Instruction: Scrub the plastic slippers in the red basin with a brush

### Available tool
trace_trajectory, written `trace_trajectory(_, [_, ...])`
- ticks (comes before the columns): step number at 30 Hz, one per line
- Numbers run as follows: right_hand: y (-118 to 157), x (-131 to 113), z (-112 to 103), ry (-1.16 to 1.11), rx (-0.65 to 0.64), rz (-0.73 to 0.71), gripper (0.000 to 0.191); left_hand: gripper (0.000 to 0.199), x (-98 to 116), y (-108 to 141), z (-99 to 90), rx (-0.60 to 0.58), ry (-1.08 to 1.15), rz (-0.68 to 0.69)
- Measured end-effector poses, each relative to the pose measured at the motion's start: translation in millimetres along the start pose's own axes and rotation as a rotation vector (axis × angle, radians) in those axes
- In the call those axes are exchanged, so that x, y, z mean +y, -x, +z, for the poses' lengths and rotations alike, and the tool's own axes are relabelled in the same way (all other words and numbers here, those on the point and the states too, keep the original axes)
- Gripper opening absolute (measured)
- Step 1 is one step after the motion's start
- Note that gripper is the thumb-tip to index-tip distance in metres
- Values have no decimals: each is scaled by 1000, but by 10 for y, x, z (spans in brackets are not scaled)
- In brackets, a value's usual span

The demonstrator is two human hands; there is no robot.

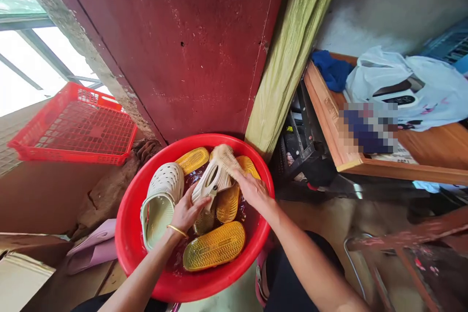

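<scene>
My left hand (190,209), with a bangle on its wrist, is closed on a cream clog (208,185) and holds it tilted over the red basin (126,209). A beige scrubbing brush (227,160) is in my closed right hand (253,189), lying against the clog's upper side. Another pale clog (166,180) rests in the basin, left of my left hand. Yellow slippers lie sole up around them: one slipper (215,246) in front, one slipper (193,160) at the back, others partly hidden under my hands. Dark water shows between the shoes.
Behind the basin stands a dark red door panel (175,48) beside a yellow-green post (292,58). A red plastic crate (91,126) sits at left, above pink slippers (93,246). At right, a wooden drawer (351,163) holds a white plastic bag (431,83).
</scene>
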State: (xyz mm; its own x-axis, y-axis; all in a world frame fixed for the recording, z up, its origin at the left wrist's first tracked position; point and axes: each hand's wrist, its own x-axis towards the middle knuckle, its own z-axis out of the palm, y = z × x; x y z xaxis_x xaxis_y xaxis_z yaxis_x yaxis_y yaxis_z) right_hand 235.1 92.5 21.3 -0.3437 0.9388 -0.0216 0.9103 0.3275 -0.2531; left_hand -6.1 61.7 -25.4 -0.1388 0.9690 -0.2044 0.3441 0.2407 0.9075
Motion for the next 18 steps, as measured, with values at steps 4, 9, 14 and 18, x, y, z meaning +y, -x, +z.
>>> trace_trajectory(4, [-143,212,-23,-207,213,29,50,87,262,167,-159,-30,236,3])
trace_trajectory(9, [-144,170,-33,-526,504,22,51,85,391,296,-403,165,6,352])
trace_trajectory(14, [-113,-3,-36,-593,438,-39,45,93,355,211,-514,234,-248,867])
trace_trajectory(18, [-89,-79,-42,-558,353,-29,31,92,318,173,-446,188,-316,933])
